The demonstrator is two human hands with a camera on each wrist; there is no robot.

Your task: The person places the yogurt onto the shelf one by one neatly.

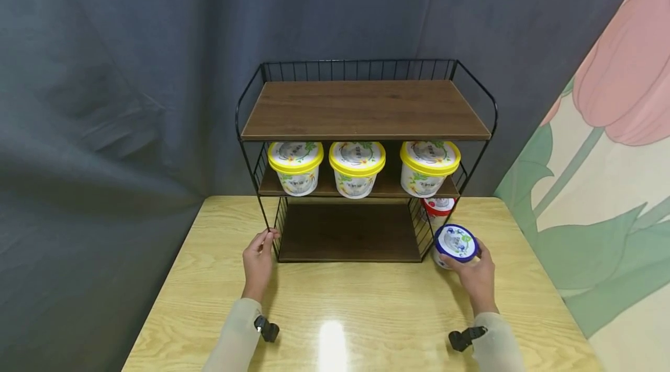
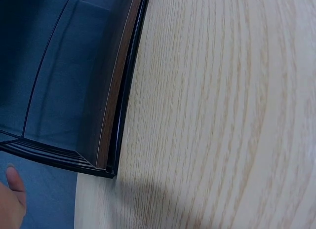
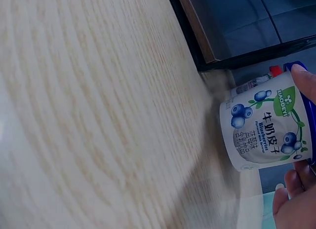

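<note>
A white tub (image 3: 269, 125) with a blue lid and printed blueberries is held by my right hand (image 1: 477, 279), just outside the rack's right front corner. My thumb and fingers go round its lid end. It looks tilted in the right wrist view; whether it touches the table I cannot tell. Behind it stands a red-lidded tub (image 1: 438, 207), partly hidden by the rack. My left hand (image 1: 259, 261) pinches the left front post of the black wire shelf rack (image 1: 345, 247) low down; only its thumb side shows in the left wrist view.
Three yellow-lidded tubs (image 1: 357, 168) stand on the rack's middle shelf, with a wider gap before the rightmost one. Brown boards form the top shelf (image 1: 366, 107) and the bottom one. A light wooden table (image 1: 366, 308) carries the rack, with a dark curtain (image 1: 340, 6) behind.
</note>
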